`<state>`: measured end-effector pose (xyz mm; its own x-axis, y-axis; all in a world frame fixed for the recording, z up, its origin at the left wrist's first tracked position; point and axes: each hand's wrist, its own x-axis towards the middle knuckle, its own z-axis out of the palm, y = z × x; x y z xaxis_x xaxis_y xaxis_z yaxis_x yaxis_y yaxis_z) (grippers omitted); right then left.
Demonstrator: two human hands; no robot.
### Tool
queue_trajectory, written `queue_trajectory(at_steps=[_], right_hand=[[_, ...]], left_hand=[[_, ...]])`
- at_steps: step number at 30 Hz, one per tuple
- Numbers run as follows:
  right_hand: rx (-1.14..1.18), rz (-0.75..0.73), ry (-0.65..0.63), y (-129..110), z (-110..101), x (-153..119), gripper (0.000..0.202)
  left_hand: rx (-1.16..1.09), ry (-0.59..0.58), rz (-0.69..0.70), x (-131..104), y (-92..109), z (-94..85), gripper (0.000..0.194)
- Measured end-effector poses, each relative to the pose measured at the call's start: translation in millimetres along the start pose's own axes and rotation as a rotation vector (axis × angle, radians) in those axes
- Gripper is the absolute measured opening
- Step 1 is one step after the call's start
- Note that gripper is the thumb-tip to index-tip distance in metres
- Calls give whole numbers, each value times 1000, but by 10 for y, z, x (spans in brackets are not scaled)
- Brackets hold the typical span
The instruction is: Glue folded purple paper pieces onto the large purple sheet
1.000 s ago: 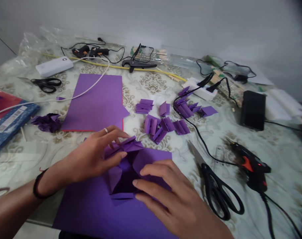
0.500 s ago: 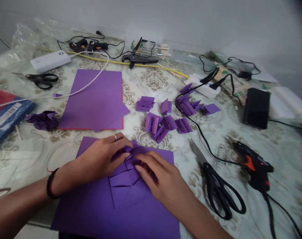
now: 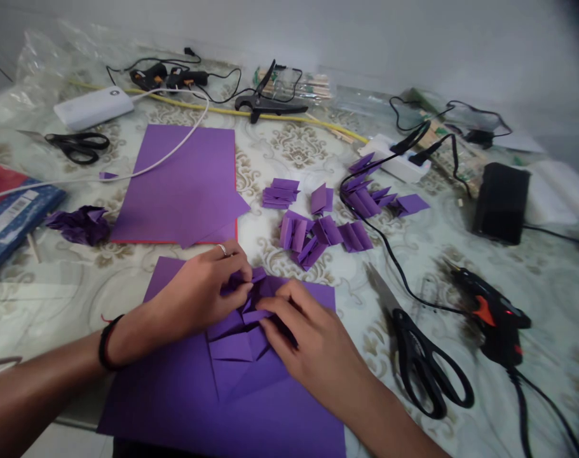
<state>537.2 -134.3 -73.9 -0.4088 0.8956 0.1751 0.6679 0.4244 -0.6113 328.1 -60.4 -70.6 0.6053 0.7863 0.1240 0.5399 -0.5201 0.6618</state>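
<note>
A large purple paper sheet (image 3: 175, 394) lies at the table's near edge, with several folded purple paper pieces (image 3: 232, 347) joined on its middle. At the far side of this cluster, my left hand (image 3: 213, 280) pinches a folded piece between thumb and forefinger. My right hand (image 3: 303, 331) closes its thumb and forefinger on another folded piece (image 3: 257, 316) just beside it. The two hands are close together, and their fingers partly hide the pieces. Beyond them, loose folded purple pieces (image 3: 325, 230) lie in small groups.
Scissors (image 3: 420, 362) and a hot glue gun (image 3: 494, 312) lie to the right, its black cord running to a white power strip (image 3: 396, 162). A stack of purple sheets (image 3: 184, 178) is behind the left hand. Crumpled paper (image 3: 82, 224) and a power bank (image 3: 95, 108) sit left.
Both hands stay at the cluster with small finger movements. The left fingers draw closer into a pinch, and the piece at the right fingertips shows more clearly. The view shifts slightly.
</note>
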Motion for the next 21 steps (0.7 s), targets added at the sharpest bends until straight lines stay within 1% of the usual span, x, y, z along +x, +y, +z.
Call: queue_trajectory(at_steps=[3, 7, 13, 18, 21], right_hand=[[16, -25, -21, -6, -48, -29, 14], [66, -32, -67, -22, -125, -64, 14], [68, -39, -75, -69, -200, -72, 20], [39, -73, -72, -74, -197, -73, 19], [26, -78, -79, -65, -189, -78, 19]], left_hand=[[-6, 35, -18, 28, 43, -79, 15], [-6, 46, -57, 52, 69, -140, 13], [10, 59, -73, 44, 54, -138, 11], [3, 25, -82, 39, 56, -142, 14], [9, 34, -89, 36, 58, -137, 11]])
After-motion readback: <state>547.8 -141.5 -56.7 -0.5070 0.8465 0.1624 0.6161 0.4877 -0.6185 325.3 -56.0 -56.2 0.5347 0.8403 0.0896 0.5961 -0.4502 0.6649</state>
